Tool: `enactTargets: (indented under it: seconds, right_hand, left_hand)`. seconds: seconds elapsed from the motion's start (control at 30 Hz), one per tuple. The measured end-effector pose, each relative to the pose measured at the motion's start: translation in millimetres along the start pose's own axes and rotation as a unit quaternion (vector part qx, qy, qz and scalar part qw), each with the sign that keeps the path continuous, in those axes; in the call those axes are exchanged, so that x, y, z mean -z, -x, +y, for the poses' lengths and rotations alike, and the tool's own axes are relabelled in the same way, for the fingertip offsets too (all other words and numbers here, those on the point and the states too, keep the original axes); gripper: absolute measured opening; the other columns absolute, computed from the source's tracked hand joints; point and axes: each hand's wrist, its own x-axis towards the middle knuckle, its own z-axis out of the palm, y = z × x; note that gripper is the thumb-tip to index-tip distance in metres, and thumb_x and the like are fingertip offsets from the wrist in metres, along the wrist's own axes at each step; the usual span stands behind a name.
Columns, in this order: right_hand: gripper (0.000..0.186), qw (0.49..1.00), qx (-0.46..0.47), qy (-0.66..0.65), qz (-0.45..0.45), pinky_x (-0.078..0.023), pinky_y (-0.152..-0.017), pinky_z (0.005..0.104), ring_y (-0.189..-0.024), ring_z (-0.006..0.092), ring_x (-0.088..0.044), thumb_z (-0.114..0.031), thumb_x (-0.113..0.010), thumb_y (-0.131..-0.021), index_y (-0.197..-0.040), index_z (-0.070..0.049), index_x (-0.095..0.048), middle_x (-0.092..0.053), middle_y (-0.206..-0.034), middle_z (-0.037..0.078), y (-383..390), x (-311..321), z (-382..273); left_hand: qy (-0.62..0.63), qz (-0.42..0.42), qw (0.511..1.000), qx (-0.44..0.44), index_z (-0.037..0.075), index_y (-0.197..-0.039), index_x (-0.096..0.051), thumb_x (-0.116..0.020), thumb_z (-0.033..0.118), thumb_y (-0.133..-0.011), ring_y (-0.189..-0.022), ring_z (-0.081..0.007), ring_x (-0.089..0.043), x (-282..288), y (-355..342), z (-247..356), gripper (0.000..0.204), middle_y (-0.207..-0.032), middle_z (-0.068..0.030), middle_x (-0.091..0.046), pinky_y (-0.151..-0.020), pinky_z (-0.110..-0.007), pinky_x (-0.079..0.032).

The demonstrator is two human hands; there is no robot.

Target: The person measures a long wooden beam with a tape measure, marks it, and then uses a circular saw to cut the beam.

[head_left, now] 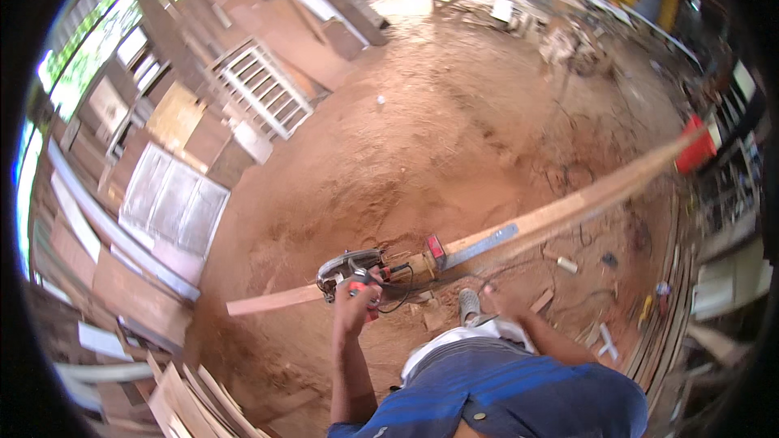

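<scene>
My left hand (pixel 350 298) is closed around the red-and-black handle of a circular saw (pixel 345 266), which sits across a long wooden board (pixel 568 212). The board runs from the lower left up to the far right. A try square (pixel 482 245), with a grey metal blade and a red end, lies along the board to the right of the saw. A black power cord (pixel 408 296) loops from the saw. My right hand (pixel 499 300) hangs low on the near side of the board, close to the cord. Blur smears its fingers, so their pose is unclear.
A red support (pixel 694 146) stands at the board's far right end. Sawdust and earth cover the ground (pixel 365 138). Wooden panels and a white slatted frame (pixel 261 88) lean at the left. Long strips (pixel 669 308) and scattered offcuts lie at the right.
</scene>
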Motion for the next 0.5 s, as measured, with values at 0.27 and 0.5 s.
enactTargets:
  seconds: [0.27, 0.5]
  right_hand:
    - [0.036, 0.899, 0.15, -0.393, 0.119, -0.046, -0.069, 0.0341, -0.077, 0.0145, -0.056, -0.032, -0.053, -0.107, -0.097, 0.001, -0.064, -0.061, -0.082, 0.003, 130, -14, -52]
    - [0.043, 0.909, 0.21, -0.274, 0.235, -0.047, -0.072, 0.0333, -0.076, 0.0141, -0.056, -0.034, -0.049, -0.11, -0.093, 0.002, -0.066, -0.06, -0.077, 0.003, 191, -58, -93]
  left_hand:
    - [-0.322, -0.458, 0.828, 0.025, 0.003, -0.113, -0.069, -0.076, 0.032, -0.087, -0.091, -0.0219, -0.068, -47, 45, -76, 0.039, -0.091, -0.0115, -0.073, -0.081, -0.037, -0.053]
    - [0.07, -0.412, 0.898, 0.138, 0.004, -0.11, -0.069, -0.072, 0.016, -0.09, -0.091, -0.017, -0.066, -136, 97, -110, 0.023, -0.1, -0.0059, -0.07, -0.08, -0.035, -0.054]
